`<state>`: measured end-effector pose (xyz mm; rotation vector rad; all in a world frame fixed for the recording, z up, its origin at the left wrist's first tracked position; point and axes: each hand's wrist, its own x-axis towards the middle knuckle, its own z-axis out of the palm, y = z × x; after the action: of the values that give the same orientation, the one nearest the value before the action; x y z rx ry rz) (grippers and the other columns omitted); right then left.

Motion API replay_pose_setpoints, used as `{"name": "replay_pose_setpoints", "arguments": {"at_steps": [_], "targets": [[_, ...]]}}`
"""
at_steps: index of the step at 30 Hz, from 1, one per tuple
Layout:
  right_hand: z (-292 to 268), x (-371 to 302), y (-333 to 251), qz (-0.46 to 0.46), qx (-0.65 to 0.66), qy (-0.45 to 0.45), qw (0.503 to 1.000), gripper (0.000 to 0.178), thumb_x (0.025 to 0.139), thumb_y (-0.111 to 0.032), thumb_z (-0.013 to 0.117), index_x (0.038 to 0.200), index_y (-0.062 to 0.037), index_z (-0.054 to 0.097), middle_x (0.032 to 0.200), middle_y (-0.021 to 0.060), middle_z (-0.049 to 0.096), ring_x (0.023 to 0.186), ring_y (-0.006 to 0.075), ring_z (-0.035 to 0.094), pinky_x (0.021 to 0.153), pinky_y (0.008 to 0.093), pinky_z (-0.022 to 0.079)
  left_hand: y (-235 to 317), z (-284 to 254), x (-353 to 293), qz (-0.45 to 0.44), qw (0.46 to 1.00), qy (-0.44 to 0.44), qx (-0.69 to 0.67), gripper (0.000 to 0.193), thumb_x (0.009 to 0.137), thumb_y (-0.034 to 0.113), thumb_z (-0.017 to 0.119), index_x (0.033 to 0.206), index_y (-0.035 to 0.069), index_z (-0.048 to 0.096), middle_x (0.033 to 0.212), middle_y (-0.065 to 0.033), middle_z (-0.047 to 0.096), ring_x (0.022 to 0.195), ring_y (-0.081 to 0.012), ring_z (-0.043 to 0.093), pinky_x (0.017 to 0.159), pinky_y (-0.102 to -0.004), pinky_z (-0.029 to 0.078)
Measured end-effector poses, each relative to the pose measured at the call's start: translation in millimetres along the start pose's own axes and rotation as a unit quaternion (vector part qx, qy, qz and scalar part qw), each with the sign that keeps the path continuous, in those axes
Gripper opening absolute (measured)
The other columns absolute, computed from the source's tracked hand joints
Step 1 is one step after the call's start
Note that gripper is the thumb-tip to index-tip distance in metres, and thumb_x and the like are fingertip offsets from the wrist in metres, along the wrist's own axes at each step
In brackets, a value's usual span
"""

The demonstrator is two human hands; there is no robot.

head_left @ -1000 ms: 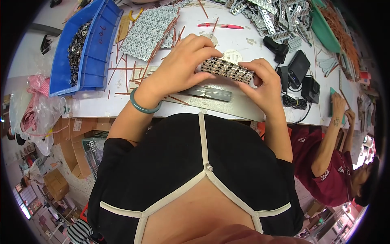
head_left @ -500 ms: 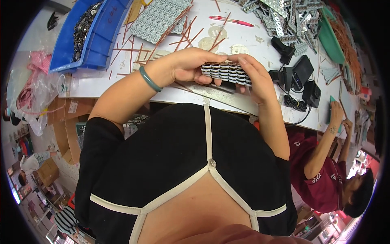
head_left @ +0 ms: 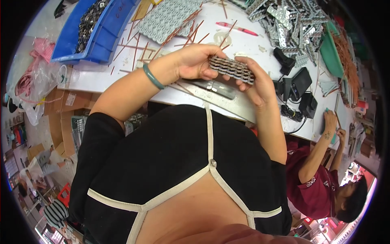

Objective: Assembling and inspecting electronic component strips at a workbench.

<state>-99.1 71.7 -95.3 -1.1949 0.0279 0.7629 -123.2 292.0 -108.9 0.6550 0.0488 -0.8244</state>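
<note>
Left hand (head_left: 194, 63) and right hand (head_left: 262, 84), fingers (head_left: 250, 64) clamped on opposite ends of a ridged metal block (head_left: 231, 69), above a white worktop (head_left: 97, 84); blue bin (head_left: 106, 38) at left.

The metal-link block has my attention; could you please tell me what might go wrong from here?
The metal-link block is held near its ends by the left hand and right hand, so its middle might sag. If a grip slipped, it could drop and hit the grey bar lying nearby.

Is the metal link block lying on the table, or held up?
The metal link block is held up: left hand grips its left end, right hand its right end.
</note>
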Motion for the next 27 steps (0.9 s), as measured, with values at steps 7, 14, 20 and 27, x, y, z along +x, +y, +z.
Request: {"name": "replay_pose_setpoints", "arguments": {"at_steps": [7,14,20,27], "targets": [[-15,8,-17,-0.013,-0.044,-0.042,0.998,0.028,0.094,-0.023,0.054,0.113,-0.0014,0.055,0.094,0.0102,0.061,0.063,0.015,0.061,0.049,0.0221,0.046,3,-2,-8,0.09,0.977,0.134,0.141,0.036,0.095,0.027,0.049,0.122,0.003,0.048,0.093,-0.0089,0.062,0.059,-0.0129,0.059,0.045,-0.0221,0.047],[-85,79,-129,-0.251,-0.148,0.184,0.939,0.022,0.096,-0.021,0.052,0.105,-0.0023,0.057,0.09,0.0066,0.061,0.068,0.0153,0.062,0.055,0.0252,0.049,-5,-43,4,0.21,0.841,0.194,0.46,0.038,0.087,0.013,0.064,0.119,0.001,0.049,0.095,-0.0031,0.055,0.056,-0.0046,0.049,0.047,-0.0196,0.038],[-203,200,-263,-0.538,-0.371,0.382,0.653,0.03,0.091,-0.024,0.06,0.107,0.0019,0.058,0.096,0.0133,0.062,0.085,0.0196,0.06,0.073,0.0337,0.05,3,-32,2,0.232,0.781,0.198,0.545,0.026,0.084,0.014,0.066,0.106,0.002,0.058,0.095,-0.005,0.057,0.056,-0.0058,0.047,0.05,-0.0209,0.039],[-241,238,-320,-0.31,-0.669,0.461,0.495,0.049,0.081,-0.046,0.064,0.116,-0.0107,0.064,0.109,0.0151,0.066,0.101,0.033,0.062,0.09,0.0388,0.047,-2,-45,1,0.303,0.748,0.201,0.556,0.023,0.084,0.015,0.065,0.103,0.004,0.06,0.088,-0.0064,0.056,0.054,-0.009,0.05,0.05,-0.0232,0.039]]}}
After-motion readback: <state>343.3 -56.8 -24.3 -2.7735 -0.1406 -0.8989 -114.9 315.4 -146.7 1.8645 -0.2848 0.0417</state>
